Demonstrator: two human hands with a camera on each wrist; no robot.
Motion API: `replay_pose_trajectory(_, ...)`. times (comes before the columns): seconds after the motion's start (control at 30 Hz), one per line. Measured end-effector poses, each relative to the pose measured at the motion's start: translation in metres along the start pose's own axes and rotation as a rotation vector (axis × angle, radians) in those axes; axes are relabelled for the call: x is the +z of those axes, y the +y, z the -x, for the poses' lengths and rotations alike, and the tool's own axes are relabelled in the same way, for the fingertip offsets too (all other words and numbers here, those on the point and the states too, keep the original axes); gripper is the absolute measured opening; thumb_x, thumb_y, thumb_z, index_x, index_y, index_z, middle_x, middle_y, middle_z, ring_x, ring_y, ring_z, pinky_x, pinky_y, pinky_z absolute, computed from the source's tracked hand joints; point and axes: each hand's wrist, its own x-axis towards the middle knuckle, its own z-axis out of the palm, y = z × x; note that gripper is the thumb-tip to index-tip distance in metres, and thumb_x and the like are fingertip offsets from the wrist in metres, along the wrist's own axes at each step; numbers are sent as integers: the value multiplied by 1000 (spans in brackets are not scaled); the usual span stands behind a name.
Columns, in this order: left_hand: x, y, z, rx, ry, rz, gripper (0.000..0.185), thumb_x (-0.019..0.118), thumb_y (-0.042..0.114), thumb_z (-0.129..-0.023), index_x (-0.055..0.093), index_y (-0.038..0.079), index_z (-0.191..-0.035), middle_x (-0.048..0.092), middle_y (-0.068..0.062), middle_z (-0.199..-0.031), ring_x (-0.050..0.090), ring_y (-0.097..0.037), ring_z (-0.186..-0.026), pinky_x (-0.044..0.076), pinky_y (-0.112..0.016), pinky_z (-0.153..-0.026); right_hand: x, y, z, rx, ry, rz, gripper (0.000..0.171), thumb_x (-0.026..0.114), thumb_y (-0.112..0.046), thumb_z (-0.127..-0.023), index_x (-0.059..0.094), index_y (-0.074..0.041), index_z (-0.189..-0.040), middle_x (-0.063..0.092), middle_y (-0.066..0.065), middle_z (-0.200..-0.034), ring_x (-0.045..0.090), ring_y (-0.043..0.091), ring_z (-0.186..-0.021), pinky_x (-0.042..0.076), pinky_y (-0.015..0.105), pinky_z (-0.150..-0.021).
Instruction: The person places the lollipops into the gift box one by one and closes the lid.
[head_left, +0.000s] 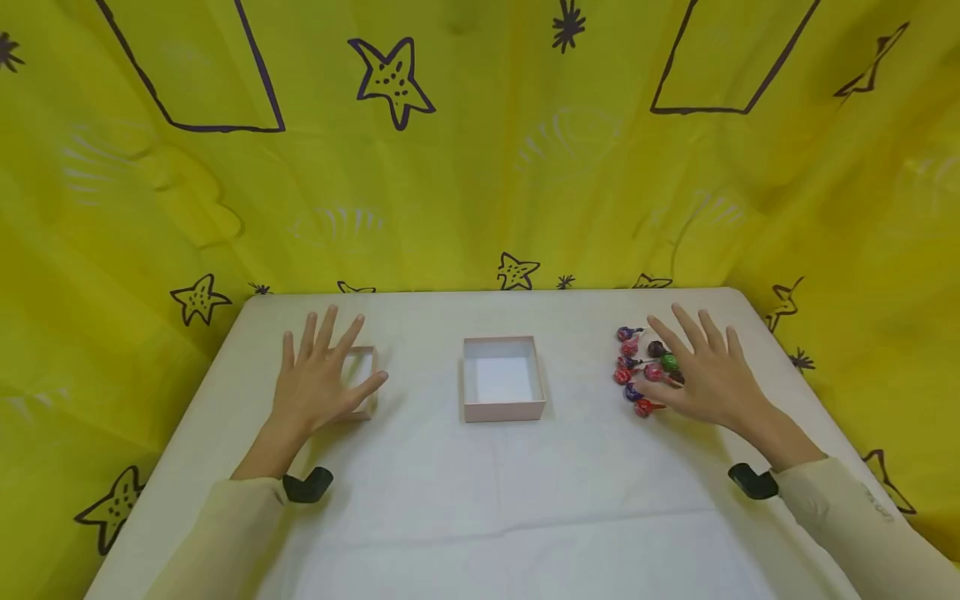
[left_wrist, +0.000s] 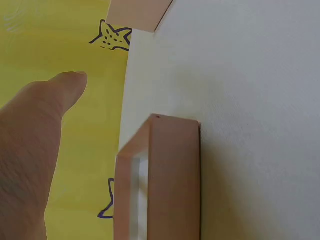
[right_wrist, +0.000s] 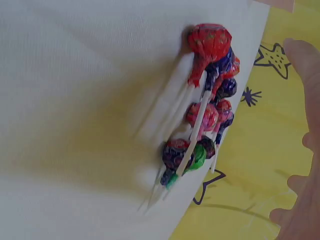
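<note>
With fingers spread, my left hand (head_left: 317, 387) hovers over the left box (head_left: 363, 414), a shallow open pink-edged box with a white inside that the hand partly covers. Its thumb (left_wrist: 55, 92) shows beside the box wall (left_wrist: 175, 175) in the left wrist view. On the other side my right hand (head_left: 708, 379) is held with fingers apart above a cluster of wrapped lollipops (head_left: 643, 407), covering some of them. Red, pink, green and dark wrappers with white sticks show in the right wrist view, the nearest a red lollipop (right_wrist: 210, 42). Neither hand holds anything.
A second open box (head_left: 504, 412) with a white inside stands mid-table between the hands. The white-covered table (head_left: 450, 492) ends at a yellow curtain (head_left: 465, 183) printed with dark starfish, which hangs behind and at both sides. Each wrist wears a dark strap-on device (head_left: 308, 485).
</note>
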Motion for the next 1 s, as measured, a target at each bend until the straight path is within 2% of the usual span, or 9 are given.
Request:
replay_pose_trajectory(0.3, 3, 12, -11, 29, -13, 12, 94, 53, 76, -90, 22, 28, -165, 3, -11, -173, 2, -42, -156, 0, -69, -120, -7, 14, -11, -91, 4, 29, 103, 79, -55, -82, 27, -19, -163, 25, 27, -163, 26, 61, -141, 17, 80, -110)
replay_pose_trajectory(0.47, 5, 26, -16, 61, -53, 68, 95, 54, 75, -90, 19, 29, -166, 3, -11, -173, 2, -42, -156, 1, -70, -120, -5, 25, -17, -147, 22, 14, 100, 84, -49, -80, 33, -17, -160, 31, 29, -159, 33, 60, -137, 26, 77, -108)
replay_pose_trajectory(0.57, 7, 37, -19, 93, -69, 114, 96, 57, 72, -91, 17, 30, -166, 4, -12, -173, 5, -44, -156, 3, -70, -119, -3, 31, -21, -141, -7, -9, 99, 84, -49, -80, 35, -17, -160, 32, 30, -158, 35, 59, -136, 28, 77, -107)
replay_pose_trajectory(0.8, 18, 60, -21, 145, -102, 306, 96, 65, 63, -91, 15, 31, -166, 8, -11, -172, 18, -43, -154, 17, -69, -119, -5, 35, -27, -20, -189, -136, 93, 78, -47, -89, 30, -14, -161, 27, 30, -160, 29, 60, -139, 28, 80, -104)
replay_pose_trajectory(0.9, 23, 70, -21, 143, -128, 413, 96, 68, 60, -91, 14, 34, -166, 10, -12, -172, 22, -40, -153, 17, -72, -117, -3, 39, -30, 5, -216, -202, 90, 78, -42, -91, 31, -11, -161, 30, 32, -158, 31, 58, -139, 29, 79, -105)
replay_pose_trajectory(1.0, 28, 79, -20, 157, -144, 527, 97, 72, 54, -90, 16, 32, -166, 14, -13, -171, 21, -38, -154, 18, -72, -116, 2, 44, -31, 12, -210, -267, 86, 79, -36, -92, 33, -8, -159, 37, 34, -152, 41, 56, -133, 36, 76, -102)
